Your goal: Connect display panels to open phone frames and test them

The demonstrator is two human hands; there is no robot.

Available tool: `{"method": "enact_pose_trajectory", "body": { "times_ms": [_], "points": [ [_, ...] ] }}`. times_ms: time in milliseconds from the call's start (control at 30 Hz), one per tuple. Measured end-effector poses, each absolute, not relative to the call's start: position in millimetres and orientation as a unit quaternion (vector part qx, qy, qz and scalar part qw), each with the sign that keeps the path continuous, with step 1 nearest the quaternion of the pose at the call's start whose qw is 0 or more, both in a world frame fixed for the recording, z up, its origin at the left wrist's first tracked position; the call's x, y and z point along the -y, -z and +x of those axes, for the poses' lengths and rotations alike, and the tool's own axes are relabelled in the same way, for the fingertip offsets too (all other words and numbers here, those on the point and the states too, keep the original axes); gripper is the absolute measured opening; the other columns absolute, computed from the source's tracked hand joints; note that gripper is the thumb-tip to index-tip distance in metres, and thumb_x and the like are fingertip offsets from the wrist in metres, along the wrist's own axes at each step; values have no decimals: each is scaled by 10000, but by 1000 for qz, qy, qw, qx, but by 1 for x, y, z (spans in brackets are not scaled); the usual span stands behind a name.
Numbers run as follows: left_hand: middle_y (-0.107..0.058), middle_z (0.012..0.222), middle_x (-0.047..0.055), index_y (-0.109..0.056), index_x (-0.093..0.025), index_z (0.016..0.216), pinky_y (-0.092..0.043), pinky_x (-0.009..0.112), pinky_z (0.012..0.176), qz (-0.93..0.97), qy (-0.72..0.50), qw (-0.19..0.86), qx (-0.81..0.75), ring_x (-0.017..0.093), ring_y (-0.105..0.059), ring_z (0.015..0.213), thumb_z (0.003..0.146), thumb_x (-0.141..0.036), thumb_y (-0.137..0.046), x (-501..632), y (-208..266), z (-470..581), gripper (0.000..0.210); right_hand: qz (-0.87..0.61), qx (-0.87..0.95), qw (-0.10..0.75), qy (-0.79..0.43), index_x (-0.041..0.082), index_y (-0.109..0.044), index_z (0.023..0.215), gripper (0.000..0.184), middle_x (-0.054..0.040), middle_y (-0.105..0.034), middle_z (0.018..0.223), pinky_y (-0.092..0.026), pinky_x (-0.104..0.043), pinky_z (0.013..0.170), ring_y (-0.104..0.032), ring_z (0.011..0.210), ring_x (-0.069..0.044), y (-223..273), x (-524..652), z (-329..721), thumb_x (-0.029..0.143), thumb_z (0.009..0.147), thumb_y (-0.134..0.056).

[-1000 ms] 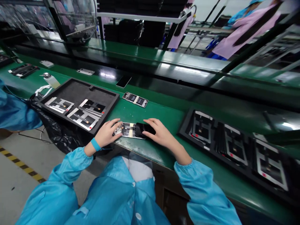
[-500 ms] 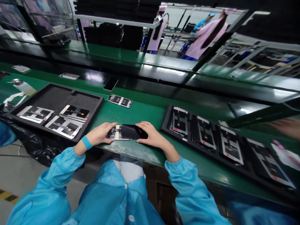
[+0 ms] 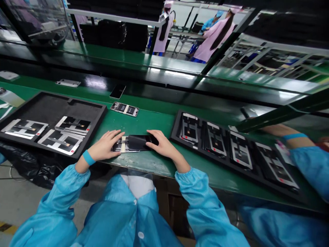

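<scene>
An opened phone body (image 3: 123, 145) with a pale strip across it lies near the bench's front edge. My left hand (image 3: 104, 145) grips its left end between thumb and fingers. Covering the phone's right part is a glossy black panel (image 3: 138, 142). My right hand (image 3: 164, 145) has that panel's right end, thumb on the top face and fingers at the far edge. Whether the panel touches the phone body all along cannot be made out. Just beyond lies a second opened phone (image 3: 124, 109) with dark batteries and a similar pale strip.
A black foam tray (image 3: 88, 144) with flat screen parts stands at left, and a longer black tray (image 3: 174, 132) with stacked ones at right. Behind are a dark-faced phone (image 3: 117, 91) and a pale frame (image 3: 68, 83). A co-worker's blue-sleeved arm (image 3: 308, 161) reaches in at right.
My view has shifted slightly, moving the scene left. My right thumb has moved up onto the panel's face. At right, the co-worker's forearm and sleeve have come further into view.
</scene>
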State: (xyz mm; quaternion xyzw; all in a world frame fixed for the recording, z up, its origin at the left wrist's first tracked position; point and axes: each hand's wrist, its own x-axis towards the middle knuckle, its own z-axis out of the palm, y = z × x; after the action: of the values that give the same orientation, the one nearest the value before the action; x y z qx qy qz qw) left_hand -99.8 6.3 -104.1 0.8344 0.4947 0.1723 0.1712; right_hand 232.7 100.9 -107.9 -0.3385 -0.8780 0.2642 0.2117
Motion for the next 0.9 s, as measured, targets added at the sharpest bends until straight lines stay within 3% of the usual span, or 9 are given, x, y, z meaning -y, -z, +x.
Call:
{"method": "enact_pose_trajectory", "body": {
  "times_ms": [167, 333, 567, 900],
  "points": [
    [-460, 1529, 182, -309, -172, 1589, -402, 509, 1170, 836, -171, 194, -484, 336, -467, 1386, 867, -321, -688, -2, 101, -114, 829, -311, 897, 175, -260, 231, -501, 1462, 724, -152, -580, 1385, -371, -604, 1155, -470, 1326, -346, 109, -101, 234, 605, 873, -698],
    [-441, 1536, 179, -389, -184, 1532, -396, 499, 1195, 806, -216, 178, -522, 322, -449, 1421, 909, -450, -699, 13, 104, -118, 745, -303, 905, 169, -247, 243, -515, 1453, 722, -149, -579, 1403, -353, -618, 1161, -463, 1341, -359, 112, -102, 234, 613, 863, -704],
    [-562, 1424, 165, -550, -155, 1404, -459, 511, 1157, 820, -231, 31, -522, 337, -455, 1420, 997, -440, -596, 41, 122, -121, 499, -310, 907, 154, -239, 237, -526, 1444, 682, -147, -575, 1414, -369, -599, 1160, -463, 1350, -357, 109, -101, 233, 584, 881, -691],
    [-535, 1499, 137, -623, -98, 1344, -517, 446, 1100, 835, -79, -97, -535, 328, -543, 1326, 1037, -403, -519, 40, 112, -106, 445, -308, 910, 148, -235, 224, -521, 1438, 696, -142, -571, 1424, -337, -607, 1173, -453, 1354, -372, 110, -101, 233, 630, 889, -656]
  ]
}}
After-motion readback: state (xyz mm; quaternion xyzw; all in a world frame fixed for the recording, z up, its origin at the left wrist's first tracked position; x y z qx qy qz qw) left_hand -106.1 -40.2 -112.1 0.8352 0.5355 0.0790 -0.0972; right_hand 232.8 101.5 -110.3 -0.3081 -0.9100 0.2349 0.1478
